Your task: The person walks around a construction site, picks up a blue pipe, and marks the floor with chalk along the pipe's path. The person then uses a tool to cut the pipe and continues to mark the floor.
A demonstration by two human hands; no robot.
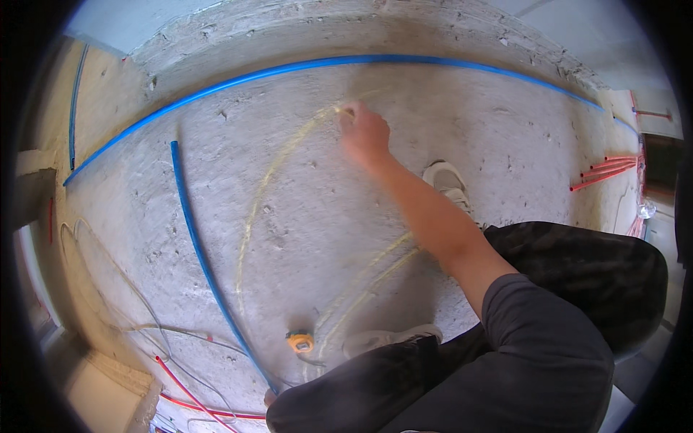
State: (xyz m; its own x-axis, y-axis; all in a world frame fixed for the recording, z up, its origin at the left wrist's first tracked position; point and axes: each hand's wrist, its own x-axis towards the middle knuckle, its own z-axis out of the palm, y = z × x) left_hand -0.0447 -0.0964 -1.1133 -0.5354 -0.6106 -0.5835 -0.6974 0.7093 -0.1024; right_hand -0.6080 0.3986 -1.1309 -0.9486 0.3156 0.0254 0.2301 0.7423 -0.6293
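My right hand (366, 135) reaches out over the rough concrete floor (310, 195), fingers pinched and slightly blurred. It seems to hold a small piece of yellow chalk, mostly hidden by the fingers, at the upper end of a curved yellow line (268, 180). A fainter yellow trace runs on beyond the hand. Only a bit of my left hand (270, 397) shows past my knee, touching or close beside the lower end of a short blue pipe (198, 249); its fingers are hidden. An orange tape measure (299, 341) lies between that pipe and my shoe (390, 339).
A long blue pipe (289, 68) runs along the wall base ahead. Several red pipes (610, 170) jut out at the right. Red pipes (193, 393) and loose grey cable (155, 317) lie at lower left. Two more yellow lines (372, 285) pass near my feet.
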